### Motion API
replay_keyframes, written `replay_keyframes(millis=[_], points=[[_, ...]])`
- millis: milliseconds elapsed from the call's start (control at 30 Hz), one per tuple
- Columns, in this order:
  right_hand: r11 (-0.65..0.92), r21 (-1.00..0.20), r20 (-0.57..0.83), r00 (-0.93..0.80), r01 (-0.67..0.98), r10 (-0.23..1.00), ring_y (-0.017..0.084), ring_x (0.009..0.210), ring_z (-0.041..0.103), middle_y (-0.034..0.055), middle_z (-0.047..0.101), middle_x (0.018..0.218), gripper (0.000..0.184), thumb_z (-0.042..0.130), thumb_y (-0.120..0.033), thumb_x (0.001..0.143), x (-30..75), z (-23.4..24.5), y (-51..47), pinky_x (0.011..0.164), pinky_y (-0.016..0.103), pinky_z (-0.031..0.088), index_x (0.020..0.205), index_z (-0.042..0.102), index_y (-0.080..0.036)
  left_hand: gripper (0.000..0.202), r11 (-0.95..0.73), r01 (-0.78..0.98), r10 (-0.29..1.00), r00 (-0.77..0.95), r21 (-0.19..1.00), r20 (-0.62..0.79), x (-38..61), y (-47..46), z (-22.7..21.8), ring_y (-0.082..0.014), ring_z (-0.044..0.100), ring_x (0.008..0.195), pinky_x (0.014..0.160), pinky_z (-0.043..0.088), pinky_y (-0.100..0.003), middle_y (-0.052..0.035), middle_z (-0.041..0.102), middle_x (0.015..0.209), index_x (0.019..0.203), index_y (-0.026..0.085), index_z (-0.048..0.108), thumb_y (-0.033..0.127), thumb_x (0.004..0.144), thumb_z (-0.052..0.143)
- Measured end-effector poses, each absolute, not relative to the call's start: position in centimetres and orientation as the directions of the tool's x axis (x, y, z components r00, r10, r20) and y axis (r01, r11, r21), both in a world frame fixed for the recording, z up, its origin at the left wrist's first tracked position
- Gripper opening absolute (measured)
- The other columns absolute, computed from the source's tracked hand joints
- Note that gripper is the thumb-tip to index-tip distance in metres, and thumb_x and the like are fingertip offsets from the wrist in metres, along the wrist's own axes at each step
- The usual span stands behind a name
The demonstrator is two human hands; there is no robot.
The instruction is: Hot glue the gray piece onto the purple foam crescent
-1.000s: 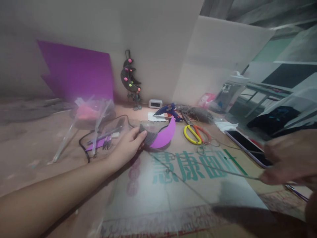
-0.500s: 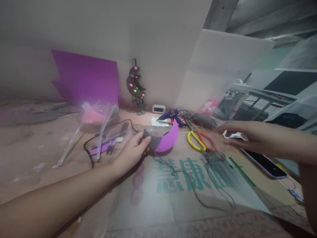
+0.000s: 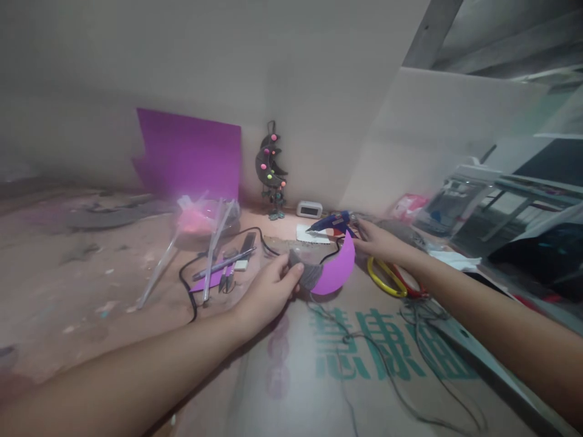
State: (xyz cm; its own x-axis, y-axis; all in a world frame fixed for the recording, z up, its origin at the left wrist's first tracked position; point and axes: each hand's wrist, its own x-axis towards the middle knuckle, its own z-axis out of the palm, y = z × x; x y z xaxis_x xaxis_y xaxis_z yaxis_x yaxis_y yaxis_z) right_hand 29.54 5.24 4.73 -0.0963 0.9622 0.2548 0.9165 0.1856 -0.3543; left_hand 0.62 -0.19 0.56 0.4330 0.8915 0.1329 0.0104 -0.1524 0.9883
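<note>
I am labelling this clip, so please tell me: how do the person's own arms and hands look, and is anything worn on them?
Both forearms are bare: no sleeves, gloves, watch or bracelet show. The left hand and right hand show no visible rings, though blur hides fine detail.

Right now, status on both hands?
Left hand pinching purple crescent piece. Right hand at blue glue gun, grip unclear. Yellow scissors under right forearm.
</note>
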Motion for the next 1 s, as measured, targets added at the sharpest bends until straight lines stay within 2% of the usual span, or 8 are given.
replay_keyframes(millis=[100, 267, 400, 567, 667, 800, 900, 1000], points=[[0.111, -0.462, 0.194, -0.022, 0.880, 0.981, 0.027, 0.100, 0.064, 0.0123, 0.067, 0.117, 0.054, 0.064, -0.045, 0.079, 29.2, 3.5, 7.9, 0.089, 0.037, 0.049, 0.124, 0.055, -0.016, 0.021, -0.148, 0.004, 0.890, 0.436, 0.989, 0.131, 0.6, -0.3, 0.6, -0.0081, 0.041, 0.053, 0.049, 0.031, -0.019, 0.0057, 0.045, 0.061, 0.083, 0.017, 0.049, 0.037, 0.090, 0.047], [0.040, -0.518, 0.170, 0.057, 0.854, 0.984, 0.024, 0.084, 0.067, 0.0100, 0.073, 0.092, 0.032, 0.068, -0.038, 0.075, 28.5, 2.2, 9.9, 0.078, 0.033, 0.052, 0.097, 0.066, -0.014, 0.020, -0.146, -0.008, 0.888, 0.440, 0.989, 0.135, 0.6, -0.2, 0.5, -0.0080, 0.041, 0.053, 0.048, 0.031, -0.018, 0.0056, 0.046, 0.061, 0.084, 0.017, 0.049, 0.037, 0.090, 0.047], [0.008, -0.562, 0.199, 0.126, 0.827, 0.972, 0.024, 0.081, 0.067, 0.0092, 0.072, 0.085, 0.023, 0.070, -0.029, 0.072, 28.2, 2.5, 9.5, 0.075, 0.032, 0.053, 0.089, 0.065, -0.014, 0.020, -0.128, -0.021, 0.890, 0.439, 0.992, 0.124, 0.7, -0.1, 0.3, -0.0079, 0.040, 0.051, 0.046, 0.029, -0.018, 0.0058, 0.047, 0.059, 0.082, 0.018, 0.049, 0.037, 0.089, 0.048], [0.004, -0.631, 0.203, 0.159, 0.776, 0.966, 0.021, 0.074, 0.068, 0.0089, 0.073, 0.082, 0.019, 0.068, -0.026, 0.073, 27.9, 3.7, 7.6, 0.068, 0.029, 0.054, 0.087, 0.066, -0.014, 0.021, -0.125, -0.018, 0.890, 0.439, 0.992, 0.120, 0.7, -0.1, 0.4, -0.0077, 0.040, 0.050, 0.046, 0.030, -0.018, 0.0063, 0.047, 0.058, 0.081, 0.018, 0.048, 0.038, 0.088, 0.049], [0.023, -0.686, 0.224, 0.181, 0.728, 0.958, 0.020, 0.073, 0.069, 0.0096, 0.073, 0.087, 0.017, 0.062, -0.024, 0.078, 27.4, 4.6, 6.2, 0.066, 0.027, 0.055, 0.091, 0.065, -0.013, 0.021, -0.134, 0.009, 0.894, 0.433, 0.991, 0.117, 0.6, -0.3, 0.8, -0.0077, 0.041, 0.049, 0.046, 0.031, -0.018, 0.0062, 0.048, 0.057, 0.080, 0.018, 0.048, 0.037, 0.089, 0.048], [0.080, -0.725, 0.316, 0.228, 0.684, 0.921, 0.020, 0.088, 0.069, 0.0107, 0.072, 0.102, 0.023, 0.050, -0.022, 0.086, 26.8, 6.1, 3.2, 0.078, 0.030, 0.055, 0.102, 0.064, -0.014, 0.020, -0.120, 0.045, 0.908, 0.409, 0.992, 0.092, 0.5, -0.5, 1.2, -0.0073, 0.041, 0.047, 0.043, 0.030, -0.017, 0.0061, 0.048, 0.056, 0.080, 0.018, 0.048, 0.036, 0.089, 0.048], [0.176, -0.685, 0.462, 0.235, 0.707, 0.855, 0.024, 0.095, 0.067, 0.0096, 0.071, 0.102, 0.025, 0.056, -0.030, 0.084, 26.3, 7.1, 0.4, 0.085, 0.036, 0.053, 0.103, 0.066, -0.018, 0.017, -0.054, 0.032, 0.919, 0.393, 0.998, 0.037, 0.5, -0.4, 1.3, -0.0069, 0.040, 0.045, 0.041, 0.029, -0.017, 0.0062, 0.049, 0.057, 0.082, 0.019, 0.047, 0.035, 0.088, 0.049], [0.296, -0.636, 0.516, 0.108, 0.713, 0.850, 0.024, 0.089, 0.067, 0.0067, 0.071, 0.094, 0.018, 0.059, -0.033, 0.082, 26.0, 7.1, -2.3, 0.084, 0.036, 0.053, 0.092, 0.066, -0.021, 0.016, -0.040, 0.005, 0.921, 0.388, 0.999, 0.035, 0.6, -0.2, 1.2, -0.0063, 0.041, 0.044, 0.040, 0.029, -0.016, 0.0058, 0.050, 0.058, 0.082, 0.019, 0.047, 0.034, 0.087, 0.050]])
